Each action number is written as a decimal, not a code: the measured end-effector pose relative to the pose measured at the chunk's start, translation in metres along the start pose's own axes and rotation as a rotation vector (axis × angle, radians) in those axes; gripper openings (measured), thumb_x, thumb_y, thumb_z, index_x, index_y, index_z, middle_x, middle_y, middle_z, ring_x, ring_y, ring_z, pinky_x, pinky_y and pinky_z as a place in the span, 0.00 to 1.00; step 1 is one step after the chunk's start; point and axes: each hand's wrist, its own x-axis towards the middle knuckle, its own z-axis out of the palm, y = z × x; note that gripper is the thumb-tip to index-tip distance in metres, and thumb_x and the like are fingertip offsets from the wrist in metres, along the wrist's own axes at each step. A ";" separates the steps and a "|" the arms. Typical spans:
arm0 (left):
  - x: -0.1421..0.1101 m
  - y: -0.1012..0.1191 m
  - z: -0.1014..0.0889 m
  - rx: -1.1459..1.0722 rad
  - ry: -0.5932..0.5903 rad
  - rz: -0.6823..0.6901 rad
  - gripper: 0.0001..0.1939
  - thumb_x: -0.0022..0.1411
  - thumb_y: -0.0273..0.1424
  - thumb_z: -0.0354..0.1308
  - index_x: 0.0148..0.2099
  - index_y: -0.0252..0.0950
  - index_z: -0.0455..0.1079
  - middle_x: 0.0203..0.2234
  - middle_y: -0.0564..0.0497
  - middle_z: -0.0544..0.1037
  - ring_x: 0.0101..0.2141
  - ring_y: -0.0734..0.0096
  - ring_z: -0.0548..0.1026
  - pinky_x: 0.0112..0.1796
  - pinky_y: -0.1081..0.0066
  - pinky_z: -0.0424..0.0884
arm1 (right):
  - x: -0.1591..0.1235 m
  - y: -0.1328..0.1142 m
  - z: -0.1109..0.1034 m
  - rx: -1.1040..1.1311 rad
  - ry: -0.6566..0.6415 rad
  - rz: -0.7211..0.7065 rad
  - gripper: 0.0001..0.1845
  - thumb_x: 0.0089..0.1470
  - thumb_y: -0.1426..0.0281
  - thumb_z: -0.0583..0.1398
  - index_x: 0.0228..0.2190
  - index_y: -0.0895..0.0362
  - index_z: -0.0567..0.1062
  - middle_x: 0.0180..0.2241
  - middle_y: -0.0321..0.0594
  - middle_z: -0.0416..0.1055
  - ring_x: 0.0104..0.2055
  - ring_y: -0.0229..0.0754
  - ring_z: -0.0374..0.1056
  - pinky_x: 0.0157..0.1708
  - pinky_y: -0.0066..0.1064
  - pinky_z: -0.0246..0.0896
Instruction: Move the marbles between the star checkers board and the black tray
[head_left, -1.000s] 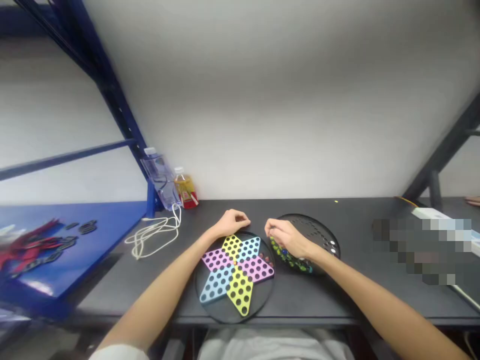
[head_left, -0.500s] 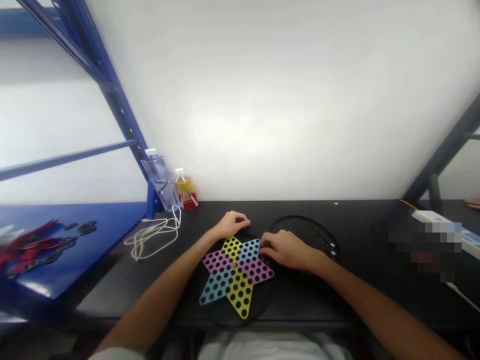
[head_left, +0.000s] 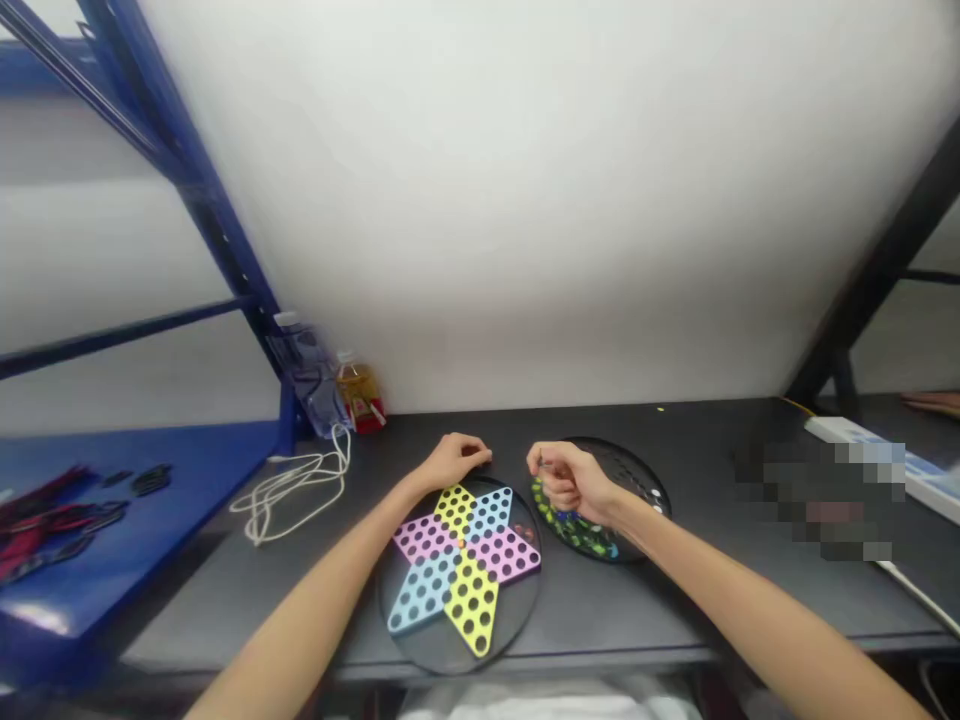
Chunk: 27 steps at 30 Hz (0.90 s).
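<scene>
A Chinese checkers board [head_left: 472, 600] lies on the dark table, a star of yellow, blue and pink points with round holes, on a round base. One small orange spot shows at its centre. Just beyond its far edge rests my left hand [head_left: 452, 462], fingers curled in toward the thumb; what they hold, if anything, is hidden. Over a round black tray [head_left: 652, 478] my right hand [head_left: 574, 485] is raised, its fingers closed in a pinch on something too small to make out. Green, yellow and blue marbles [head_left: 589, 540] lie in the tray, partly covered by that hand.
A coiled white cable [head_left: 300, 480] lies left of the board. Behind it stand a clear bottle [head_left: 315, 375] and a bottle with amber liquid [head_left: 360, 390]. Red and black straps [head_left: 52, 515] lie on a blue table. A white power strip [head_left: 930, 480] is far right.
My right hand has moved from the board's right edge to over the tray, and marbles there now show. My left hand stays by the board's far edge. The camera view has shifted slightly.
</scene>
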 end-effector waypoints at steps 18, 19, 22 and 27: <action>-0.003 0.006 -0.003 -0.003 -0.003 -0.031 0.18 0.60 0.43 0.54 0.34 0.34 0.77 0.26 0.50 0.79 0.29 0.69 0.74 0.32 0.73 0.67 | -0.015 -0.009 0.031 -1.578 -0.073 -0.167 0.19 0.66 0.66 0.46 0.37 0.57 0.75 0.34 0.48 0.77 0.35 0.46 0.73 0.34 0.30 0.56; -0.003 0.006 -0.003 0.002 -0.001 -0.029 0.18 0.60 0.43 0.54 0.34 0.34 0.77 0.26 0.50 0.79 0.29 0.69 0.74 0.32 0.73 0.67 | -0.015 -0.008 0.032 -1.600 -0.084 -0.160 0.19 0.65 0.66 0.47 0.38 0.57 0.75 0.34 0.49 0.77 0.36 0.46 0.73 0.35 0.31 0.56; -0.003 0.005 -0.002 0.015 0.006 -0.018 0.17 0.59 0.43 0.54 0.33 0.34 0.77 0.26 0.50 0.78 0.28 0.69 0.74 0.33 0.73 0.67 | -0.016 -0.008 0.033 -1.636 -0.103 -0.156 0.19 0.65 0.64 0.47 0.38 0.58 0.75 0.34 0.50 0.77 0.36 0.48 0.74 0.35 0.32 0.58; -0.003 0.005 -0.002 0.004 0.009 -0.020 0.17 0.59 0.42 0.54 0.33 0.35 0.76 0.26 0.50 0.79 0.29 0.69 0.74 0.32 0.73 0.67 | -0.017 -0.008 0.035 -1.618 -0.127 -0.147 0.18 0.65 0.64 0.48 0.39 0.58 0.74 0.34 0.50 0.77 0.36 0.48 0.74 0.36 0.32 0.58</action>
